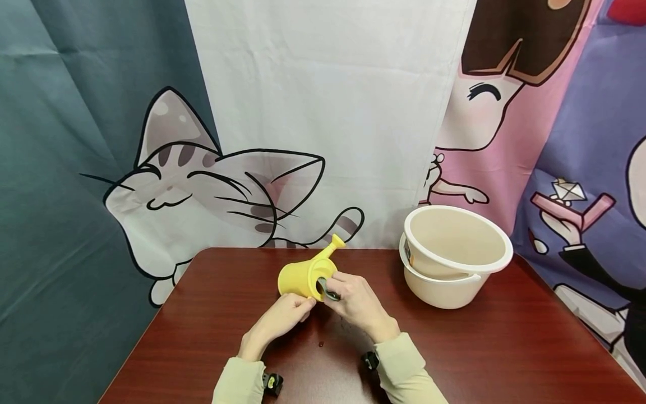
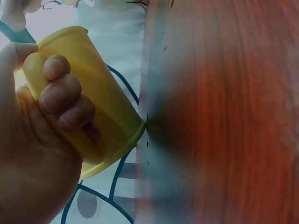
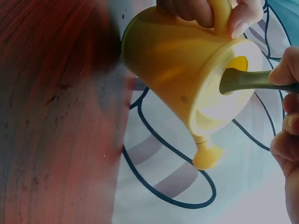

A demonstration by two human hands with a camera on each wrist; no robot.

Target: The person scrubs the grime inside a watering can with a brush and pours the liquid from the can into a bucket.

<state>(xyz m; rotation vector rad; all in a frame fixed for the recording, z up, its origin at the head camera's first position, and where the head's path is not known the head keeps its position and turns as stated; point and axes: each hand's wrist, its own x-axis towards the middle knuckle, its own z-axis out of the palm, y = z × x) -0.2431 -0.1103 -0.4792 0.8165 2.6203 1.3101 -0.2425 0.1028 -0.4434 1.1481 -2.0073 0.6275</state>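
Watering can (image 1: 295, 279), yellow, tilted, gripped by left hand (image 1: 284, 317). Tool (image 3: 250, 80), green, end inside watering can, held by right hand (image 1: 357, 300). Basins (image 1: 444, 293), two, stacked, on table (image 1: 484, 348).

Worktop (image 1: 166, 348) before me: 1, red-brown, wood-grain finish, light sheen toward my side, rounded far left corner.

On it, far right: 1 cream basin (image 1: 444, 296), round, standing on the surface; 1 further cream basin (image 1: 454, 235) sits tilted inside it.

Centre, toward the far edge: 1 yellow watering can (image 1: 295, 279), tilted, base rim at the surface; whether it bears weight there I cannot tell.

Bare surface nearer me: small scattered drops (image 1: 320, 344), wet-looking, number uncertain.
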